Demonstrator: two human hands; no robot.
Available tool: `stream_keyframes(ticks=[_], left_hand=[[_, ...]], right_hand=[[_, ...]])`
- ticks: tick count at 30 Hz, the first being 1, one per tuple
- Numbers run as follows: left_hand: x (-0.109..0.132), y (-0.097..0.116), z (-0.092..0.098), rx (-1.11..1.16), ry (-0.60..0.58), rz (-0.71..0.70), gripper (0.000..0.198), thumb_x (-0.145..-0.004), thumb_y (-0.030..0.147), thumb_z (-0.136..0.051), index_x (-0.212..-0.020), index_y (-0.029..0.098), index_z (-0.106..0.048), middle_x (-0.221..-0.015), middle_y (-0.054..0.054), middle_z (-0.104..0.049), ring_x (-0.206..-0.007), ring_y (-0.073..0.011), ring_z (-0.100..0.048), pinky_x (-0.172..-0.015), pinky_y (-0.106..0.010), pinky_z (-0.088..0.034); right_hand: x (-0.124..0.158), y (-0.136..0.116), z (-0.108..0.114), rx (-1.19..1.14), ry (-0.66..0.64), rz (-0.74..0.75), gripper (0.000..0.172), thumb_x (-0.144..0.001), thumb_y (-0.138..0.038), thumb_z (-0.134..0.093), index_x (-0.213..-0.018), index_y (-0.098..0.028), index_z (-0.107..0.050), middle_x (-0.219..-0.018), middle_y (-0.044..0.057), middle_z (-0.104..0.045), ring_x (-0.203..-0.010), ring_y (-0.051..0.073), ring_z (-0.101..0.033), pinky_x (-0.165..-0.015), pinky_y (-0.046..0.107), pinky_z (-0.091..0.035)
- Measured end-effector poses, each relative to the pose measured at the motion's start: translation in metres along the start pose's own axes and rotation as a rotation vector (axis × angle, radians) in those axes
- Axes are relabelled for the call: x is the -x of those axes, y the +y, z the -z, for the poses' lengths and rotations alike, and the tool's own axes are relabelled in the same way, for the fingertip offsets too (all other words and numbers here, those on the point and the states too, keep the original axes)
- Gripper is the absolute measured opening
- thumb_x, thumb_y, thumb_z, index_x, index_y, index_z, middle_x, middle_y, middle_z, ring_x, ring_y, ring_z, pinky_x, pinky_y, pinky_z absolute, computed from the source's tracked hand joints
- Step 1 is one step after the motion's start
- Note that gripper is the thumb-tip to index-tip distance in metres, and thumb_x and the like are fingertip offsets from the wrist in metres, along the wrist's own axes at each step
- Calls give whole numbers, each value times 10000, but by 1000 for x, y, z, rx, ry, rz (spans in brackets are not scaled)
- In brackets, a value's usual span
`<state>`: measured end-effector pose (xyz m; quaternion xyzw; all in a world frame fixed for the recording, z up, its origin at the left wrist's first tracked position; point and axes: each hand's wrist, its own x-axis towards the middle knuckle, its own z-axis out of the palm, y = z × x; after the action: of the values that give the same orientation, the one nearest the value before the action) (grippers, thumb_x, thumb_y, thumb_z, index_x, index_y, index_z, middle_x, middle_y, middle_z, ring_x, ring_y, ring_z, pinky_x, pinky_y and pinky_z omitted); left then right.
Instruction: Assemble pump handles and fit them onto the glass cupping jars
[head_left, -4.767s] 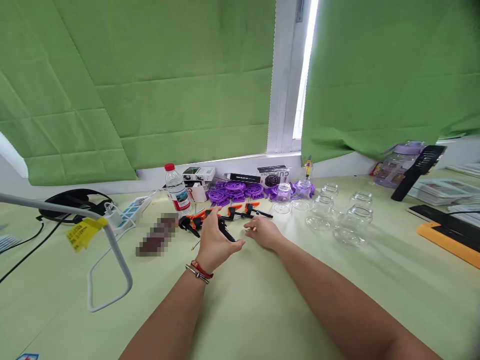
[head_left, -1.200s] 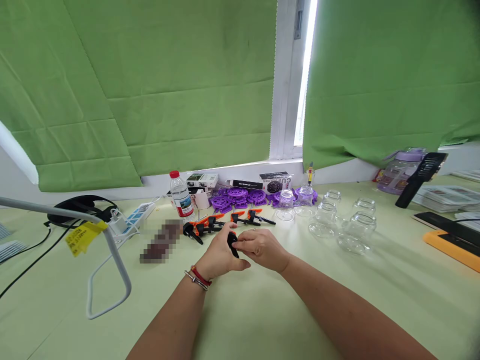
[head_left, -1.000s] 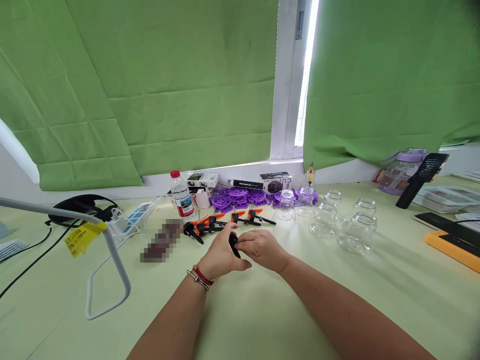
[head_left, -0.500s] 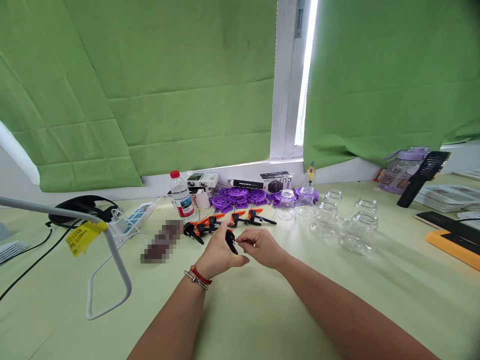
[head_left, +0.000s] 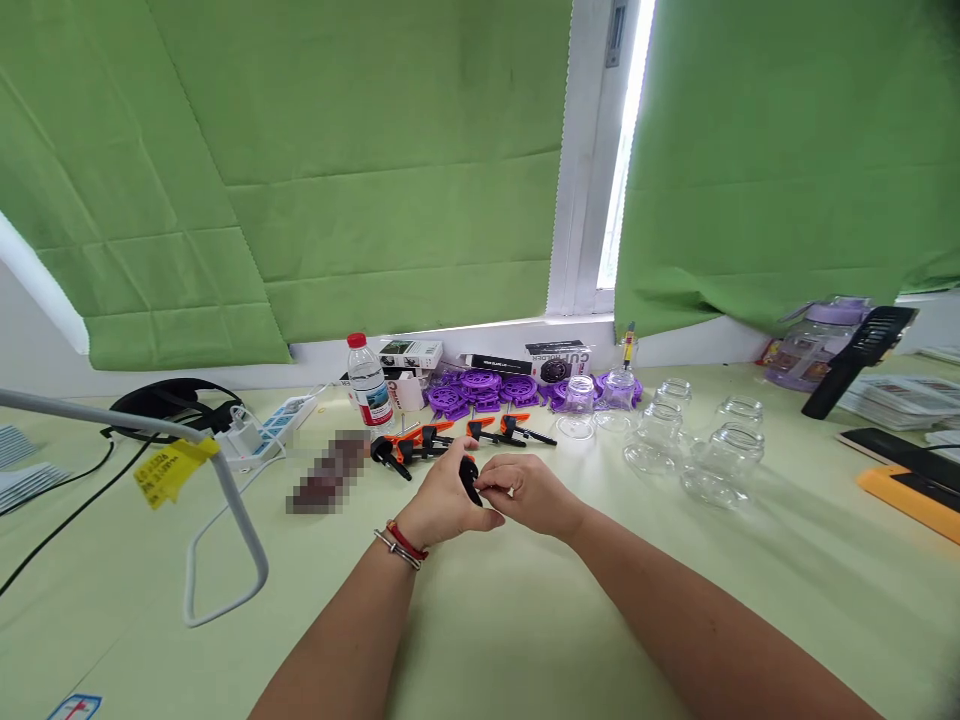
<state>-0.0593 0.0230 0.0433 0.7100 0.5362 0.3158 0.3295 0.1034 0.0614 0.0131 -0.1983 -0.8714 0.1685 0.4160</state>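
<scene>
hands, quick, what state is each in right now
Left hand: partly closed, holding a black part.
Right hand: closed in a pinch at the black part; whether it grips anything cannot be told.

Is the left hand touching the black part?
Touching: the head view shows the left hand curled around the black part, which lies against its inner side.

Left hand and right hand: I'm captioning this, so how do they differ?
The left hand holds a black piece, thumb spread; the right hand pinches close to it. The left hand has bracelets at its wrist; the right hand has none. Both are gloveless.
</scene>
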Motion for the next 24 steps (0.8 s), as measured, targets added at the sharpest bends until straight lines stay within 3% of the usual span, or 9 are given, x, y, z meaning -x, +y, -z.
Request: stream_keyframes(ticks=[4,10,18,24], left_hand=[[0,0,0,28,-32,8,886,-492,262,-801,-1251,220,-344,-1026,-30,-513,-803,-168,-527,-689,-286,-445],[0,0,0,41,-41,-12,873,-485,253,-812,-1231,218,-360,-1031,-33,-522,-858,-188,-539,-721,-293,-448],[-1,-3,0,29,-62,-8,894,-482,243,-815,-1244,215,-348,-1012,-31,-529,-835,-186,-547,-715,-300,-452],[0,0,1,31,-73,-15,895,-462,231,-819,-1233,210,-365,-1004,-26,-526,-836,-184,-544,-706,-292,-445]], right_hand=[[0,1,2,37,-44,24,260,-753,-42,-537,-847,-195,-724,-811,30,-712,-712,141,-645,-642,228,-501],[2,4,2,120,-59,76,200,-834,-127,-537,-868,-199,-721,-849,38,-707,-717,135,-640,-634,228,-480],[2,4,10,565,-134,331,221,-916,-169,-470,-949,-188,-688,-797,35,-668,-601,114,-534,-563,269,-338],[1,3,13,650,-181,438,204,-902,-125,-462,-987,-162,-644,-849,46,-658,-662,136,-540,-586,291,-333]])
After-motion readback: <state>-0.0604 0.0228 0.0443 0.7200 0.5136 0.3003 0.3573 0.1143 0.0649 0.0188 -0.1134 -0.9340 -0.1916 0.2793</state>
